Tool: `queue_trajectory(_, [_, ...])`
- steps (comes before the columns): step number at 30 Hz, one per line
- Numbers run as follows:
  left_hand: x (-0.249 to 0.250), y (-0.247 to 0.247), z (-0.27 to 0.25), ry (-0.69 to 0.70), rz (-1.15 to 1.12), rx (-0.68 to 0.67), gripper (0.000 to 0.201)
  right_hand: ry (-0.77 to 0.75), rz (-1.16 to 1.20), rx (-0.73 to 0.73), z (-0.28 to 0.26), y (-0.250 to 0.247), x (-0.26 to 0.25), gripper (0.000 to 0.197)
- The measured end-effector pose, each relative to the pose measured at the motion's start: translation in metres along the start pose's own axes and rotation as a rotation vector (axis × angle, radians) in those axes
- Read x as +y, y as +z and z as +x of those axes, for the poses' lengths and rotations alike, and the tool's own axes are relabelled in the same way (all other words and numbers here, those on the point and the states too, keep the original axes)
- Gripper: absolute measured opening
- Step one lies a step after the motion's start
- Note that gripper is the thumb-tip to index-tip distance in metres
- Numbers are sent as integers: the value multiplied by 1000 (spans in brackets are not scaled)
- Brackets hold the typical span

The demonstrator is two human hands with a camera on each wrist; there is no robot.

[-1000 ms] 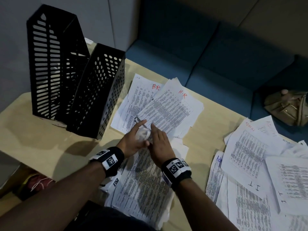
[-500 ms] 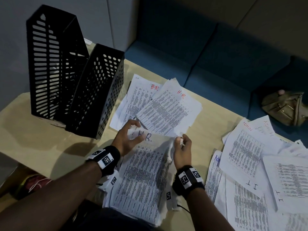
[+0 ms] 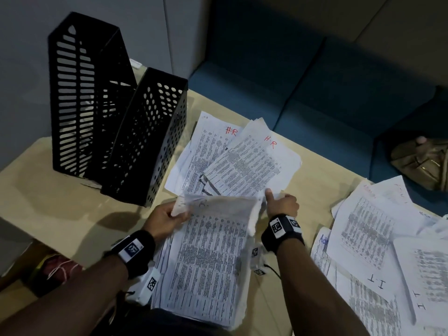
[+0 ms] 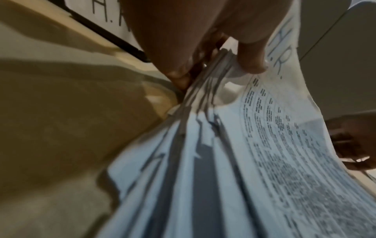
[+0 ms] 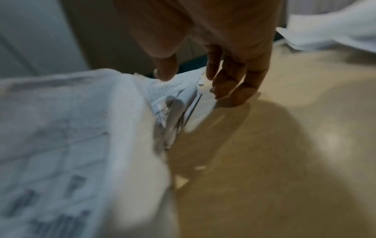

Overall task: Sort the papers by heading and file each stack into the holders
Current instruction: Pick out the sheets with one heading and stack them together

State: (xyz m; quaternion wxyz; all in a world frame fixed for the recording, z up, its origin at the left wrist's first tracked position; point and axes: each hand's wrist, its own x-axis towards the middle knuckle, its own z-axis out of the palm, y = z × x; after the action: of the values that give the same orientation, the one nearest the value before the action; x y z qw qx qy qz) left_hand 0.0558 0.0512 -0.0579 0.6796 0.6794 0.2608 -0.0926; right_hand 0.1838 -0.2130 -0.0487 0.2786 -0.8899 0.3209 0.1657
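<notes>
A thick stack of printed papers headed "H.R." lies at the near edge of the table. My left hand pinches its far left corner, thumb on top and fingers underneath, lifting that end so it curls. My right hand is at the far right corner. Its thumb rests on the paper and its fingers hang loosely beside the sheets, down to the table. More H.R. sheets are spread just beyond. Two black holders stand at the far left, one slotted and one perforated.
Loose sheets marked I.T. and Admin cover the table's right side. A blue sofa runs behind the table with a tan bag on it. A red object sits below the table's left edge.
My hands were together over the stack's far end. They have spread to its two far corners, the right hand sliding farther out and up, and the far end has lifted.
</notes>
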Motion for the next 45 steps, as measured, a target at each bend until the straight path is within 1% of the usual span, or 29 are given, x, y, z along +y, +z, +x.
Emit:
queue_trajectory(2, [-4,-1,4,6,14,-4,27,-41,-175,-2,-4,7,-9,83])
queue_trajectory(3, [-6,-2,5,21,30,-8,29,-43,-198,1,-5,10,-11,82])
queue_trajectory(4, [-7,-2,7,33,44,-12,30,-29,-170,-6,-4,13,-11,79])
queue_trajectory(5, [-10,-4,8,39,57,-17,29,-4,-90,-22,-1,13,-10,75])
queue_trajectory(7, [-13,-6,9,35,79,-24,33,15,54,-40,3,9,-9,56])
queue_trajectory(8, [-15,-7,9,32,89,-26,37,17,89,-44,4,6,-7,47])
queue_trajectory(9, [-15,-8,9,37,99,-31,40,7,112,-38,6,1,-5,42])
queue_trajectory(12, [-17,-9,9,47,135,-38,32,-59,166,67,9,-18,9,39])
queue_trajectory(15, [-18,-8,10,14,148,-33,26,-85,182,174,11,-42,31,30])
queue_trajectory(18, [-17,-5,11,12,153,-23,25,-126,53,181,11,-60,51,33])
queue_trajectory(20, [-12,-3,10,14,123,-8,27,-144,32,180,14,-66,59,35])
queue_trajectory(22, [-9,-2,8,-13,90,-9,26,-123,112,191,15,-70,59,32])
queue_trajectory(24, [-7,-3,7,-49,58,-37,25,-100,230,246,12,-77,54,31])
queue_trajectory(27, [-3,-3,6,-30,90,-67,29,-168,467,342,6,-94,39,33])
queue_trajectory(29, [5,-1,5,2,147,-57,29,-230,632,359,0,-109,29,33])
queue_trajectory(30, [7,0,6,1,155,-41,28,-273,652,351,-2,-114,29,32])
queue_trajectory(31, [8,1,7,-3,157,-28,28,-315,647,330,-2,-114,31,31])
queue_trajectory(33, [12,3,10,-21,152,-12,28,-349,588,222,-8,-105,36,28])
queue_trajectory(36, [14,8,13,-58,140,-1,29,-361,392,29,-27,-73,48,24])
queue_trajectory(38, [16,13,12,-63,132,-2,32,-339,341,-108,-50,-47,57,25])
queue_trajectory(41, [21,17,12,-69,111,39,41,-305,251,-329,-86,-14,70,36])
queue_trajectory(43, [21,16,13,-56,88,40,55,-334,141,-471,-96,0,78,45])
queue_trajectory(44, [19,15,14,-41,101,24,61,-370,91,-528,-99,3,78,51])
queue_trajectory(45, [16,14,14,-26,134,5,63,-414,50,-554,-99,5,78,59])
